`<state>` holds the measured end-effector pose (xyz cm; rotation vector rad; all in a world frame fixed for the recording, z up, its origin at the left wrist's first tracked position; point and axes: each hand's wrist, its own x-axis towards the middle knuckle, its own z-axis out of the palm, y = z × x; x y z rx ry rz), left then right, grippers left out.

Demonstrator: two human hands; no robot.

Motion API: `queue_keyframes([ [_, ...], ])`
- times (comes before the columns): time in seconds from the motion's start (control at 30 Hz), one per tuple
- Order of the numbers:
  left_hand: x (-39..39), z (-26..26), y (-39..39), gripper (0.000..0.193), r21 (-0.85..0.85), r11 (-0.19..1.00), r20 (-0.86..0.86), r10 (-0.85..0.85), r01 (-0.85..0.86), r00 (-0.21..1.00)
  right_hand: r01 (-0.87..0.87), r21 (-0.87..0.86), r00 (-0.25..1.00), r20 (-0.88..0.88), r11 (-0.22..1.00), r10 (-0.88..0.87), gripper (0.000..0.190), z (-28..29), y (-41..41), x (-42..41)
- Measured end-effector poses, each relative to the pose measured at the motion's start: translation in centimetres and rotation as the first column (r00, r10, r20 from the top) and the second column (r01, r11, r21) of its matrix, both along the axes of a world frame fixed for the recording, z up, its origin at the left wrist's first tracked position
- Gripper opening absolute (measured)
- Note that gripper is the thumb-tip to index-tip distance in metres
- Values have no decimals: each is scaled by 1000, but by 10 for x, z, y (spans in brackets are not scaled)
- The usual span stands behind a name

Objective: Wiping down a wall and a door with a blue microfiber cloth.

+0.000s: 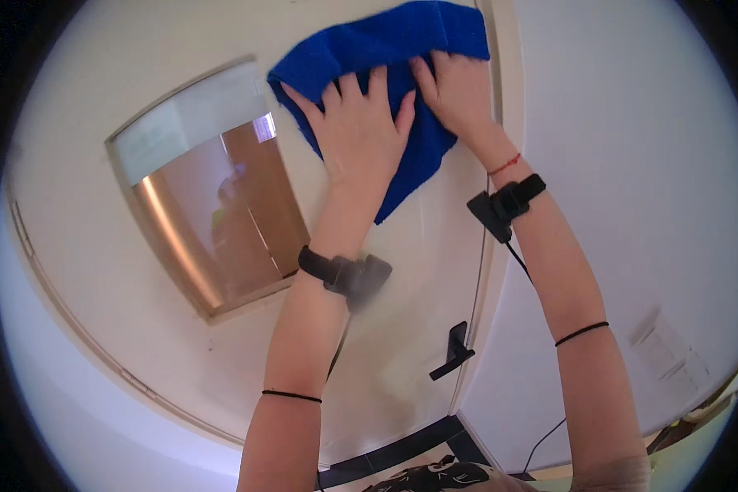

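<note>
A blue cloth [400, 31] lies spread against the upper part of a cream door [406, 258], near its right edge. My left hand [360, 129] presses flat on the cloth with its fingers spread. To its right, my right hand [458, 92] has its fingers bent over the cloth, with some fingertips hidden in it. One lower corner of the cloth hangs down between my wrists. Each wrist wears a black strap with a device and a cable.
Left of the cloth is the door's glass window [221, 203], with reflections in it. A black lever handle [455, 353] sits low at the door's right edge, beside the frame. A white wall [621, 184] stands at the right. Dark tiles [393, 449] border the floor below.
</note>
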<state>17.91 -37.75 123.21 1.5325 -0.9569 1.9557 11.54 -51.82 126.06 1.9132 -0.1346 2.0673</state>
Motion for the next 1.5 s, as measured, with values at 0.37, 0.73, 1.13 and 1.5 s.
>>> queue_keyframes([
  [0.37, -19, -156, -71, 32, 504, 852, -142, -76, 138, 987, -45, 225, 990, -124, 973, 74, 42, -189, -30, -37],
  [0.73, 16, -429, 8, 28, 972, 231, -115, 294, 46, 949, 66, 514, 736, -604, 855, 306, 47, -439, 14, -98],
  [1.13, -58, -79, -115, 23, 321, 925, -219, -137, 204, 966, 67, 234, 991, -132, 970, -36, 28, -127, -55, -73],
  [1.5, -99, -73, -171, 38, 449, 677, -725, -105, 583, 680, 534, -49, 820, -215, 844, -531, 22, -115, -69, -121],
])
